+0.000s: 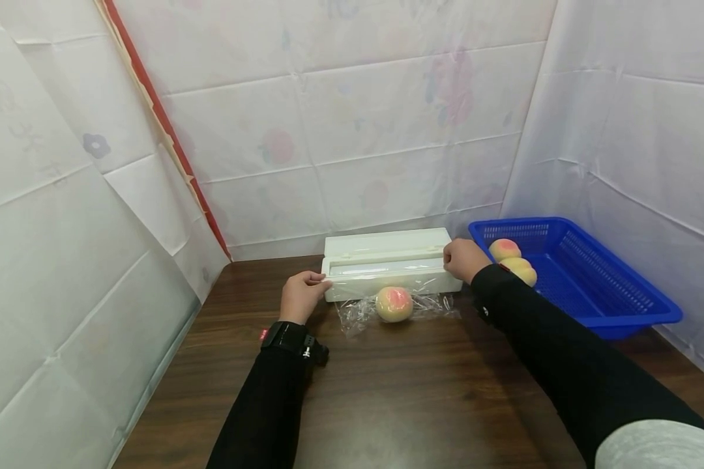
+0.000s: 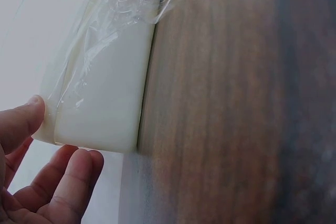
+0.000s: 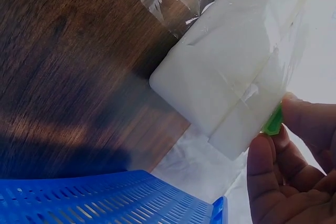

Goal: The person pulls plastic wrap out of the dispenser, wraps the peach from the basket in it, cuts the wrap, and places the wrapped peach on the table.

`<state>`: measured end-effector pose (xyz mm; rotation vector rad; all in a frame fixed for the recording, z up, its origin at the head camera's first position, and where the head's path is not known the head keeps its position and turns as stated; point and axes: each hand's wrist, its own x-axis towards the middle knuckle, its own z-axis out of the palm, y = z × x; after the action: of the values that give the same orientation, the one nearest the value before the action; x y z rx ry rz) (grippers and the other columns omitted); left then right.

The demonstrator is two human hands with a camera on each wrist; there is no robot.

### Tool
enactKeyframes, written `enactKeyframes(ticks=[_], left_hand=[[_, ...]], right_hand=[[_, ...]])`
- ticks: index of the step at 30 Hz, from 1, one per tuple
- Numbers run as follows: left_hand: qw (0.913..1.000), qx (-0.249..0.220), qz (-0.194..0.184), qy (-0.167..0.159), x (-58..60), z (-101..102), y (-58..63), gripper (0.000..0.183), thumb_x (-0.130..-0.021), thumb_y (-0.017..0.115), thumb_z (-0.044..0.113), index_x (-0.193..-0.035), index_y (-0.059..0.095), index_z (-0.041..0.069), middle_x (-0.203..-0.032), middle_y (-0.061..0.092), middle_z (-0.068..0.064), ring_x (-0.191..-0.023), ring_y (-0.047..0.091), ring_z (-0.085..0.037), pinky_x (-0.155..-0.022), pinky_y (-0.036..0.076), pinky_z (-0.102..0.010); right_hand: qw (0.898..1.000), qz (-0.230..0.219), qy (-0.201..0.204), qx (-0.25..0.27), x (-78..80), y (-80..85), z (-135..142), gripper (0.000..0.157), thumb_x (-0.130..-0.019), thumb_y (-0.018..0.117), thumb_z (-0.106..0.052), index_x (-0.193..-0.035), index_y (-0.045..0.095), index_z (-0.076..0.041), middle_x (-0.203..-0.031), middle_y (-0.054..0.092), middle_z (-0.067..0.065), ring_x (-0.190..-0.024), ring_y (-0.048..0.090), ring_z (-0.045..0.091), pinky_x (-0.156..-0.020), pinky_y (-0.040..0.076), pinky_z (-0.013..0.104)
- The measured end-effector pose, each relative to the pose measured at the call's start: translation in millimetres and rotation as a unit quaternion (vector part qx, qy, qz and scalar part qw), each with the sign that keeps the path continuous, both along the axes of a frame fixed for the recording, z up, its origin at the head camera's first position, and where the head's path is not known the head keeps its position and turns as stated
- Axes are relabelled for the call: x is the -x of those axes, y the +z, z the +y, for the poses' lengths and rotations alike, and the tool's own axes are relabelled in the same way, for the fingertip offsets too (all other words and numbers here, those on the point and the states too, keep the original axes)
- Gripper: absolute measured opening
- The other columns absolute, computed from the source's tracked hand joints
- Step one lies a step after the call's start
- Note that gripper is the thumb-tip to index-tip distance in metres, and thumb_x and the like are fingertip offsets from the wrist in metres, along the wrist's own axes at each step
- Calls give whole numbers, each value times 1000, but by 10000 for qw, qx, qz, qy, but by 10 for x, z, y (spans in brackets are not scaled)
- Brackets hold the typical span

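A white cling film dispenser (image 1: pixel 387 243) lies at the back of the table with its lid raised. Clear cling film (image 1: pixel 359 312) hangs over its front onto the tabletop, and a pink-yellow peach (image 1: pixel 394 304) sits on that film. My left hand (image 1: pixel 302 296) holds the dispenser's left end, thumb at the upper edge and fingers bent around the end. At the right end, my right hand (image 1: pixel 466 258) pinches a small green slider (image 3: pixel 273 123) between thumb and fingers; the head view hides this slider behind the hand.
To the right stands a blue perforated basket (image 1: pixel 628 322), close to my right forearm. Peaches (image 1: pixel 504 248) lie at its left side. White patterned sheets (image 1: pixel 358 130) rise behind the dark wooden table (image 1: pixel 387 391) and along both sides.
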<state>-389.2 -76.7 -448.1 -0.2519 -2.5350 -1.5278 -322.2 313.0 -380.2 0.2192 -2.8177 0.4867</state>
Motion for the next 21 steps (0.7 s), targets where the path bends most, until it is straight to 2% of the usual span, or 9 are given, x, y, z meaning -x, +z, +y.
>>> enactKeyframes(ticks=[10,21], left_hand=[[10000,-16,-63,1,-7,2,-3,24,-94,84,31,-113,82,17,-106,79,-8,-89,79,-21,-80,63,-38],[10000,-41,-65,-32,-18,-8,-6,23,-94,84,31,-112,82,17,-105,79,-7,-89,79,-20,-80,63,-37]], right_hand=[[10000,-25,29,26,-14,14,21,26,-89,63,5,-67,64,-7,-71,61,6,-67,48,21,-68,40,34],[10000,-13,-15,-62,3,-11,36,23,-90,64,3,-70,67,-7,-74,65,8,-68,53,23,-69,45,36]])
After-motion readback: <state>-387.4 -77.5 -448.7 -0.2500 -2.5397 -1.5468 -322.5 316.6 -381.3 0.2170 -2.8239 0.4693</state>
